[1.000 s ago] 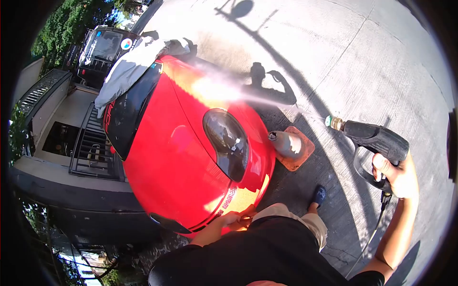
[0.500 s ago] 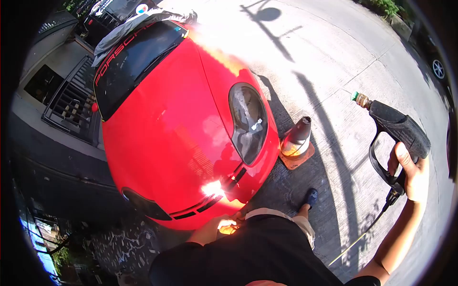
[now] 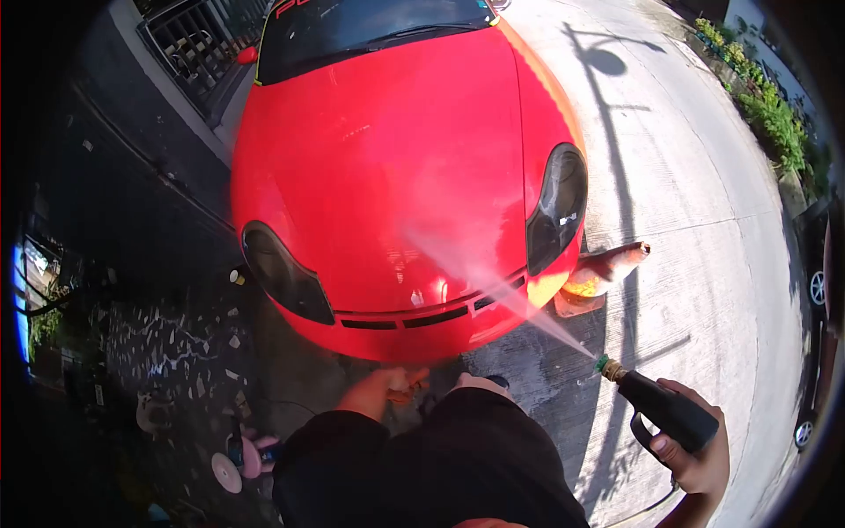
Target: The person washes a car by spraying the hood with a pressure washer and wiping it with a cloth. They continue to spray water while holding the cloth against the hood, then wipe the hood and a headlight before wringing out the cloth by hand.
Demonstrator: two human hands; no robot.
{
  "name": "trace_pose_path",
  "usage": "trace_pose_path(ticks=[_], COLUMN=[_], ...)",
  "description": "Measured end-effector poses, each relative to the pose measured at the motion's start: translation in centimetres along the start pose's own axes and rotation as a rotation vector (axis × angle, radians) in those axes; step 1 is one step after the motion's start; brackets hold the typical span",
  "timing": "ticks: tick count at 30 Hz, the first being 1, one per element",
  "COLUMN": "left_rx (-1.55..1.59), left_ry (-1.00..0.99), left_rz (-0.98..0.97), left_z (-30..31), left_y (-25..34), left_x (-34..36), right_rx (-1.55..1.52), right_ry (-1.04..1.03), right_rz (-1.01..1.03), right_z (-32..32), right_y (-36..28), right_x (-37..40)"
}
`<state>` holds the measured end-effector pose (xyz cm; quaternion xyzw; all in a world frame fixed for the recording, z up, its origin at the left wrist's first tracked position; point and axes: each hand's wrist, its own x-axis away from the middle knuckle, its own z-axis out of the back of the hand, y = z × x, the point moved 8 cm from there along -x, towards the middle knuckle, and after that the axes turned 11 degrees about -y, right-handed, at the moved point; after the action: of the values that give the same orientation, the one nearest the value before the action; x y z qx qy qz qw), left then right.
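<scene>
My right hand (image 3: 704,458) grips a black pressure washer gun (image 3: 667,414) with a brass fitting and green nozzle tip. A fan of water (image 3: 528,308) sprays from the tip onto the hood of a red car (image 3: 396,167), near its front vents. Low in front of the bumper is my left hand (image 3: 387,387), fingers closed around something small and orange (image 3: 405,394), whose kind I cannot make out. The car's dark headlights (image 3: 559,207) flank the hood.
An orange and white traffic cone (image 3: 607,271) stands by the car's front corner on the concrete driveway (image 3: 687,220). Dark ground with scattered pale stone pieces (image 3: 176,343) lies left, near a round pale disc-shaped object (image 3: 226,473). A metal gate (image 3: 189,48) is behind.
Water now sprays from the gun, which has swung down and left to point at the hood. My view has turned, putting the car more squarely ahead. The left hand stays low by the bumper.
</scene>
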<state>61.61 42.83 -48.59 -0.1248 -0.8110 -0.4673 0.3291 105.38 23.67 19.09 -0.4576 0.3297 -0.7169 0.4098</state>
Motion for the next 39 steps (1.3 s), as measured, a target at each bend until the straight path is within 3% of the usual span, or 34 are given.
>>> trace_pose_path(ticks=[3,7,9,11,14,16,18,20,21,25,28,32,36,39], left_rx=[-0.175,-0.333,-0.025,0.251,0.489,0.739,0.882,0.983,0.993,1.017,0.994,0.957,0.951,0.955], left_ry=[0.082,0.184,0.220,0.226,0.212,0.257,0.063,-0.082,-0.065,-0.010,-0.165,-0.381,-0.468,-0.501], left_rz=[0.038,0.026,-0.046,0.099,0.006,-0.146,-0.382,-0.600,-0.670,-0.887,-0.914,-0.809,-0.691,-0.583], left_z=[0.8,-2.4,-1.0,1.5,7.3,5.7,5.9,3.3,3.5,4.6,2.6,-0.5,-1.7,-1.7], left_y=[1.3,6.6,2.3,-1.3,-3.8,4.4,10.3,19.8,22.3,28.7,34.3,39.8,42.4,44.6], left_x=[4.1,13.7,17.0,19.8,22.4,27.7,30.8,35.7,36.1,35.0,32.1,29.1,23.2,16.5], right_rx=[0.042,0.143,0.184,0.199,0.125,0.046,0.033,0.025,0.009,-0.060,-0.101,-0.151,-0.286,-0.368], right_ry=[-0.069,0.081,-0.006,-0.057,0.093,0.211,0.278,0.316,0.328,0.380,0.403,0.364,0.318,0.364], right_rz=[0.001,0.135,0.073,0.042,0.107,0.052,0.009,-0.011,-0.034,-0.117,-0.109,-0.123,-0.123,-0.246], right_z=[-6.4,-13.6,-16.9,-20.2,-22.0,-22.4,-22.9,-23.5,-24.0,-26.0,-27.9,-30.0,-31.7,-32.8], right_y=[-2.8,-6.3,-6.4,-5.8,-4.8,-4.9,-5.1,-4.2,-4.2,-4.4,-6.0,-5.5,-1.8,0.3], right_x=[0.9,2.5,3.1,4.1,6.9,9.1,11.1,13.3,13.9,16.0,15.3,14.2,12.8,10.3])
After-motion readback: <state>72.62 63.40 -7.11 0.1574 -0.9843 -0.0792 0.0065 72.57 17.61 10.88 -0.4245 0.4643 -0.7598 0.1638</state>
